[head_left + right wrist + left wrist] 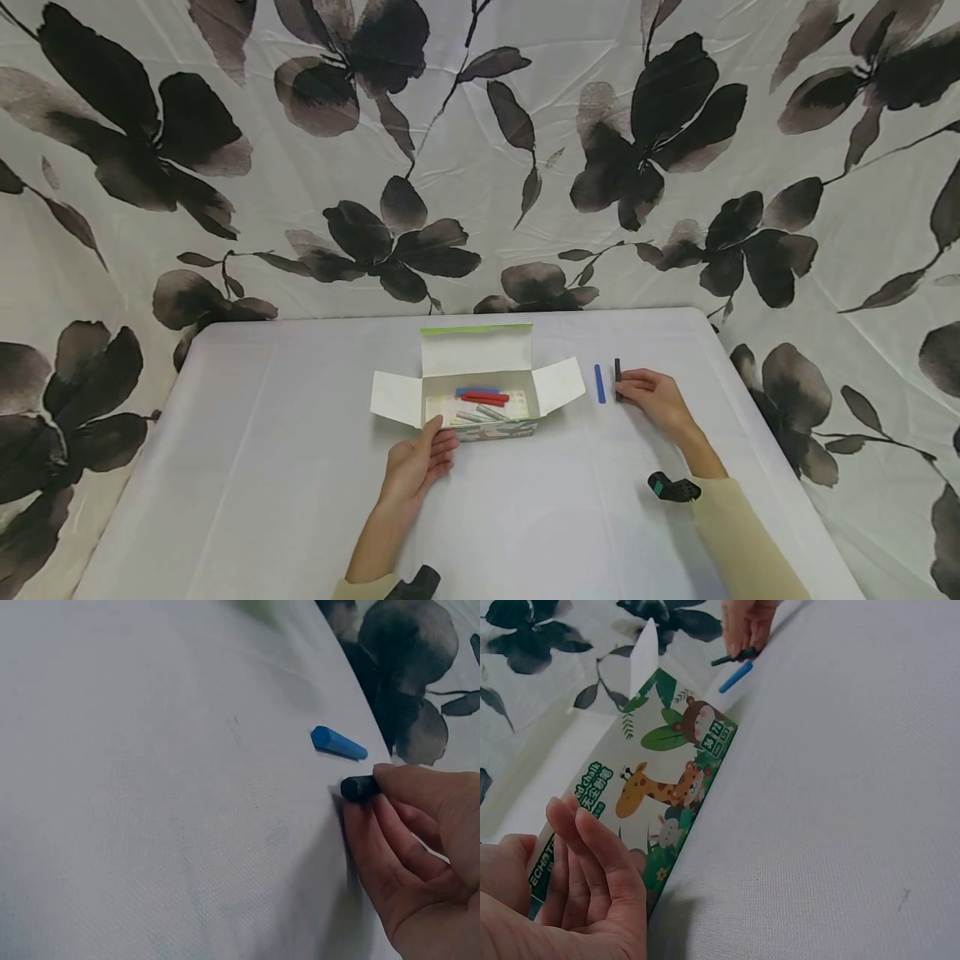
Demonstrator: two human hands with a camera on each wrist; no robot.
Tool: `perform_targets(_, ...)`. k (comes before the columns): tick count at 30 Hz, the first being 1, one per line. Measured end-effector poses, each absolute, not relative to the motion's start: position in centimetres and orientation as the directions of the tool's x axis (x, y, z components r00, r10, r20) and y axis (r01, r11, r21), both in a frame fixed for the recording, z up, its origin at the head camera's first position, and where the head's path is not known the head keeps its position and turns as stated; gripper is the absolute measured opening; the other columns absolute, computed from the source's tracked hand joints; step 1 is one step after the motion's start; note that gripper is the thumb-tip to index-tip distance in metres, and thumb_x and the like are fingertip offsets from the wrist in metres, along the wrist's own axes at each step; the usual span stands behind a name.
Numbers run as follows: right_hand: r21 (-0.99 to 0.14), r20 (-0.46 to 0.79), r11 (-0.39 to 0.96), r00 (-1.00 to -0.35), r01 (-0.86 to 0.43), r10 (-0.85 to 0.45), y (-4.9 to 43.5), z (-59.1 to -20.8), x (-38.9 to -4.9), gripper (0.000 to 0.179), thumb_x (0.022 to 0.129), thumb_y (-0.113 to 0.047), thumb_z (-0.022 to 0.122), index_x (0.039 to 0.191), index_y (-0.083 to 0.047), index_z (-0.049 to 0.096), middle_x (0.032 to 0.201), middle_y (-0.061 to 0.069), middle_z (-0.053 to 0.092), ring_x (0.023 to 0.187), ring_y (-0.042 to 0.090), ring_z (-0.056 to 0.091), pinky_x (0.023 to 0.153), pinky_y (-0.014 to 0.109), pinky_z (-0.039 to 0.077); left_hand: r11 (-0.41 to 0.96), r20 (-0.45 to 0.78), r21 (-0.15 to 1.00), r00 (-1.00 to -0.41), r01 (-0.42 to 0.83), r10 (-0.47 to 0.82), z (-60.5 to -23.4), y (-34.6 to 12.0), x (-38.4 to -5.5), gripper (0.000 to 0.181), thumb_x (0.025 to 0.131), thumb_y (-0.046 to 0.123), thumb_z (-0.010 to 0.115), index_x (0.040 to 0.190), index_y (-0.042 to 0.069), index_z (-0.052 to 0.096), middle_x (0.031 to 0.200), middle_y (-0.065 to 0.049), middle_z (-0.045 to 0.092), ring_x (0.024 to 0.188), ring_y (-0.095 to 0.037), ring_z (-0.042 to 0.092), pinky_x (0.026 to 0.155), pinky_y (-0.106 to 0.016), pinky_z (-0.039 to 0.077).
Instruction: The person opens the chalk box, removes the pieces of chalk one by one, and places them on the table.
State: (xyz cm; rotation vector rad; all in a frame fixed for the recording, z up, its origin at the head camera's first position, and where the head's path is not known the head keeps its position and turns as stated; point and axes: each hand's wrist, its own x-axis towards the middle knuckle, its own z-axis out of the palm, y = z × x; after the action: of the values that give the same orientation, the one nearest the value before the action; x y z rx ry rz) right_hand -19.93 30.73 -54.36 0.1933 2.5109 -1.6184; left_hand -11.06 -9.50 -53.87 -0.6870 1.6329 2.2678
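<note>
Head view: white cardboard box (pixel 498 431) on a smooth white tablecloth (pixel 285 492), lid and side flaps spread; green edge along the raised lid. Inside: red sticks (pixel 491 400), a blue one behind, pale ones in front. Left hand (pixel 415 467) clasps the near wall at its left end, thumb over the rim, fingers outside. Right of the box, a blue stick (pixel 599 383) lies alone; just beside it, right hand (pixel 654 402) pinches a black stick (pixel 617 369). Backdrop (pixel 525 150): creased pale fabric, dark blooms.

Left wrist view: box front glossy, printed with giraffe (pixel 632 791), spotted cat, rabbit, round brown animal face, green leaves. Green lettering (pixel 596 780) slants up: "nd-chalk" legible, its start obscured, Chinese characters below. "ECHO" readable lower down, next letters behind the fingers. Green badges (pixel 716 739) carry figures; one seems to read "22". Fingers gently bent against the print.

Right wrist view: thumb and fingers clamped on the black stick, its end blunt and roundish. Blue stick near it, end faceted, matte. Cloth weave finely ribbed, faint smudges. Whether the black stick touches the cloth, cannot tell.
</note>
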Motion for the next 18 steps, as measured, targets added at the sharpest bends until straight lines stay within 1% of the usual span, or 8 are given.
perform_targets(2, -0.873, -0.179, 0.453, -0.983, 0.181, 0.048, 30.3, -54.3, -20.0, 0.039, 0.098, -0.011, 0.071, 0.128, 0.011, 0.061, 0.113, 0.022, 0.071, 0.090, 0.007, 0.070, 0.079, 0.020, 0.059, -0.334, -0.520, 0.815, -0.852, -0.473, -0.063, -53.8, -9.5, -11.1, 0.051, 0.100, 0.040, 0.067, 0.112, -0.009, 0.067, 0.087, -0.004, 0.075, 0.071, -0.006, 0.064, 0.067, -0.020, 0.057)
perform_targets(5, -0.819, -0.147, 0.548, -0.986, 0.169, 0.084, 29.6, -54.2, -20.1, 0.034, 0.097, -0.012, 0.072, 0.123, 0.010, 0.065, 0.108, 0.021, 0.072, 0.088, 0.013, 0.071, 0.074, 0.018, 0.058, -0.336, -0.521, 0.814, -0.851, -0.474, -0.061, -53.8, -9.6, -11.2, 0.050, 0.100, 0.040, 0.067, 0.111, -0.008, 0.067, 0.086, -0.004, 0.075, 0.070, -0.006, 0.063, 0.066, -0.019, 0.057)
perform_targets(9, -0.749, -0.092, 0.645, -0.988, 0.152, 0.125, 28.8, -54.0, -20.3, 0.028, 0.095, -0.012, 0.075, 0.113, 0.009, 0.069, 0.099, 0.020, 0.073, 0.084, 0.022, 0.070, 0.065, 0.017, 0.054, -0.340, -0.524, 0.810, -0.850, -0.478, -0.053, -53.7, -9.7, -11.3, 0.050, 0.100, 0.041, 0.068, 0.112, -0.007, 0.067, 0.087, -0.003, 0.075, 0.070, -0.005, 0.062, 0.066, -0.019, 0.057)
perform_targets(13, -0.725, -0.075, 0.672, -0.987, 0.152, 0.142, 28.3, -53.9, -20.5, 0.025, 0.093, -0.010, 0.074, 0.107, 0.009, 0.069, 0.094, 0.020, 0.071, 0.082, 0.025, 0.068, 0.062, 0.019, 0.051, -0.343, -0.527, 0.806, -0.849, -0.482, -0.045, -53.6, -9.7, -11.4, 0.050, 0.100, 0.042, 0.068, 0.113, -0.007, 0.066, 0.087, -0.003, 0.075, 0.071, -0.006, 0.063, 0.067, -0.019, 0.057)
perform_targets(18, -0.711, -0.086, 0.683, -0.985, 0.164, 0.147, 28.0, -53.7, -20.6, 0.022, 0.094, -0.010, 0.073, 0.106, 0.009, 0.069, 0.092, 0.018, 0.071, 0.078, 0.022, 0.065, 0.061, 0.021, 0.049, -0.337, -0.528, 0.806, -0.848, -0.486, -0.040, -53.7, -9.9, -11.7, 0.050, 0.100, 0.042, 0.068, 0.113, -0.007, 0.066, 0.088, -0.003, 0.075, 0.073, -0.007, 0.064, 0.067, -0.020, 0.057)
